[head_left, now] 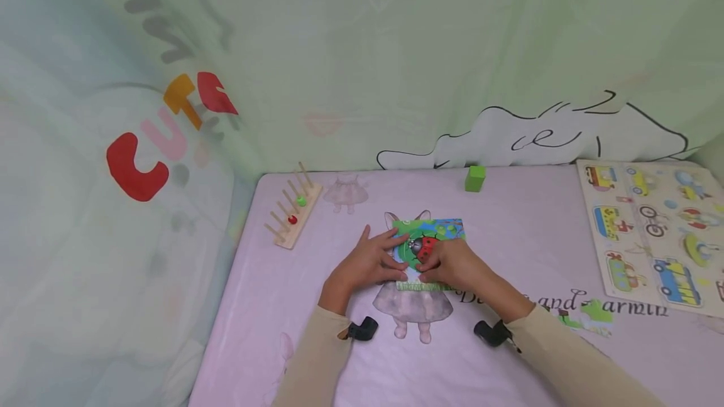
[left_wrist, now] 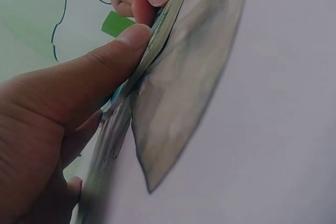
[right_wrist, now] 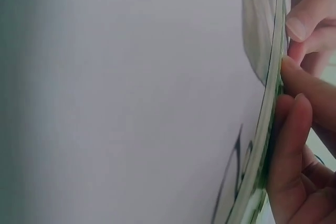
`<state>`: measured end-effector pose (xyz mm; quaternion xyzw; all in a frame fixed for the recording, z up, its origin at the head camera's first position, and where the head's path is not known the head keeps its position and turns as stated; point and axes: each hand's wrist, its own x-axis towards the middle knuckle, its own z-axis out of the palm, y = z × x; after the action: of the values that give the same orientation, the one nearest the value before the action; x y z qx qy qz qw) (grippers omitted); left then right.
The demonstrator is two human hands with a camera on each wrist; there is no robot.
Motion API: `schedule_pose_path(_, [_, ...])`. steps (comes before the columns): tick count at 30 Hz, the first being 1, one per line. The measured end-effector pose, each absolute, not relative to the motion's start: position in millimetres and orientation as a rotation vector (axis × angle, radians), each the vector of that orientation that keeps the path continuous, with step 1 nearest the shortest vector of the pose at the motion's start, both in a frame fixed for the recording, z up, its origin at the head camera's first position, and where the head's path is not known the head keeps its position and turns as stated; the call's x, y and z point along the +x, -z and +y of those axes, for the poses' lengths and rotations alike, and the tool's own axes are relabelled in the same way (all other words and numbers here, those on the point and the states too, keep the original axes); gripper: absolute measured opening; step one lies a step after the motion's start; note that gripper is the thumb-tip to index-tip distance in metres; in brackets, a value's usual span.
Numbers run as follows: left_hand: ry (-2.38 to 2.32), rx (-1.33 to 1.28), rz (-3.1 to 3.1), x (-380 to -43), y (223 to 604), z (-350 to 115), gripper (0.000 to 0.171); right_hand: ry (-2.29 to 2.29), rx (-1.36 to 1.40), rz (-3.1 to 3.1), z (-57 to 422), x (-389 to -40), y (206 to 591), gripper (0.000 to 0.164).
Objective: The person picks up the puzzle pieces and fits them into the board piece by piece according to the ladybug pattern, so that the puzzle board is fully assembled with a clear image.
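A ladybug picture puzzle (head_left: 441, 229) in a thin, flat board lies on the table between the two hands. My left hand (head_left: 370, 260) rests along its left side with fingers spread over the picture; in the left wrist view the thumb (left_wrist: 113, 56) presses on the near edge. Bent fingers of my right hand (head_left: 452, 264) touch the puzzle's lower right part, beside the red ladybug (head_left: 425, 247). In the right wrist view those right fingers (right_wrist: 294, 150) meet the board's face near its edge (right_wrist: 257, 150). Whether they pinch a piece is hidden.
Loose green puzzle pieces (head_left: 596, 314) lie by the right forearm. A wooden peg stand (head_left: 288, 236) with red and green beads is at the back left, a green block (head_left: 475, 178) at the back. A vehicle picture board (head_left: 639, 281) occupies the right side. Fabric walls enclose the table.
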<state>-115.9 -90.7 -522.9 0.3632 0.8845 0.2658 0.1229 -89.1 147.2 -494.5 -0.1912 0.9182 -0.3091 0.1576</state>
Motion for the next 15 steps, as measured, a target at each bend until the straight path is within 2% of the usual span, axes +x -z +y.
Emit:
schedule_pose_path(8, [-0.791, 1.026, 2.591, -117, 526, -90, 0.031, 0.898, -0.731, 2.563, 157, -90, 495, 0.022])
schedule_pose_path(15, [-0.857, 1.001, 2.582, -117, 526, -90, 0.03, 0.977, -0.685, 2.504, 181, -88, 489, 0.029])
